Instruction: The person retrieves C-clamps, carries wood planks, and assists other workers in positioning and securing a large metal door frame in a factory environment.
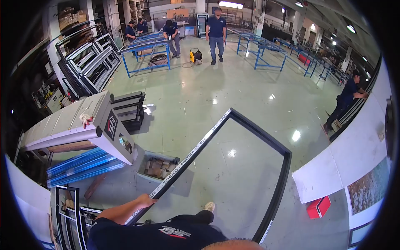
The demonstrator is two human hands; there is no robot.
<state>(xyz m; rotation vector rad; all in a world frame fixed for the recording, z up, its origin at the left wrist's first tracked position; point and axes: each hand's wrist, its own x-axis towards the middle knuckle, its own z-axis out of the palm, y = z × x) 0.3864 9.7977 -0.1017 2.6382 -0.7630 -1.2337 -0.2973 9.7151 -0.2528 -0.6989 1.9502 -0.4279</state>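
Note:
My left hand (146, 201) is closed around the left side of a large dark window frame (260, 132), near its lower end. The frame is open in the middle and tilts up in front of my body. White tape printed with lettering (187, 160) runs along that left side. The frame's lower right part passes out of view at the bottom edge. My right hand is not visible; only a blurred patch of skin shows at the bottom edge. A light-coloured shoe (210, 206) shows through the frame's opening.
A bin of blocks (160, 166) stands left of the frame, beside blue-wrapped profiles (83, 168) and a grey bench (62, 121). A red box (318, 207) lies right. One person (216, 31) stands ahead; others work by blue tables (146, 52) and at right (346, 98).

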